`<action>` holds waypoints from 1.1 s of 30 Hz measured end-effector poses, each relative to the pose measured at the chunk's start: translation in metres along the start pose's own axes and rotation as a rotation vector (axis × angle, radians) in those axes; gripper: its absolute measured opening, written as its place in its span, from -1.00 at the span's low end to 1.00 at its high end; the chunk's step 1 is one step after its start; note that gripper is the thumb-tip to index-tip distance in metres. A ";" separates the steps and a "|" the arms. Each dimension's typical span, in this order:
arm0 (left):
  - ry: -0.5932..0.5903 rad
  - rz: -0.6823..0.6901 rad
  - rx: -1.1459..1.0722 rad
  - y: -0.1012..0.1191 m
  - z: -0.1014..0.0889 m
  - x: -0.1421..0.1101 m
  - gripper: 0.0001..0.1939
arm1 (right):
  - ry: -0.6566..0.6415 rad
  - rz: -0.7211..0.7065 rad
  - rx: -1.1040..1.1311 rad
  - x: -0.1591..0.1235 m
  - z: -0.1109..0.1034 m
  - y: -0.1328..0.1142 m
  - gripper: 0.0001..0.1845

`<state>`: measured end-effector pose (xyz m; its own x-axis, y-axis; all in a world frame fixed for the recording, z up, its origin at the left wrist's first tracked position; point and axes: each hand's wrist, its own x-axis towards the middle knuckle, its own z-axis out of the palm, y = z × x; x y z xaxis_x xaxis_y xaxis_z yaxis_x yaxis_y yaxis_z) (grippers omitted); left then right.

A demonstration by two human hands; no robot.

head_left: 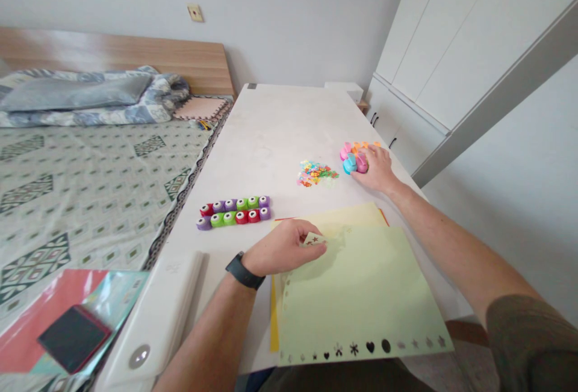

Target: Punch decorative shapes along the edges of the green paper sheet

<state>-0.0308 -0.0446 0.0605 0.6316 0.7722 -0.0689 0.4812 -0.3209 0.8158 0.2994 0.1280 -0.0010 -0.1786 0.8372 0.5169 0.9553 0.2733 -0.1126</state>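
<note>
Both hands busy: left hand (284, 247) pinches punched green paper (361, 295), right hand (377, 169) grips pink punch (362, 162)

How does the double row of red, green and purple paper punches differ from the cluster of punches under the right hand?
The red, green and purple paper punches lie in two tidy rows at the table's left; the pink, blue and orange punches sit bunched at the right edge. No hand touches the rows, while the right hand rests on the bunch. The left hand is nearer the rows but pinches the pale green paper sheet. Both groups are small rounded craft punches on the white table.
</note>
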 end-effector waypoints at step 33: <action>0.006 0.020 0.017 0.000 0.000 0.000 -0.68 | 0.013 0.065 -0.011 0.003 0.009 -0.001 -0.30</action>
<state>-0.0314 -0.0446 0.0603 0.6381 0.7684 -0.0491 0.4785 -0.3457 0.8072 0.2954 0.1345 -0.0073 -0.1133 0.8466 0.5199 0.9672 0.2138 -0.1372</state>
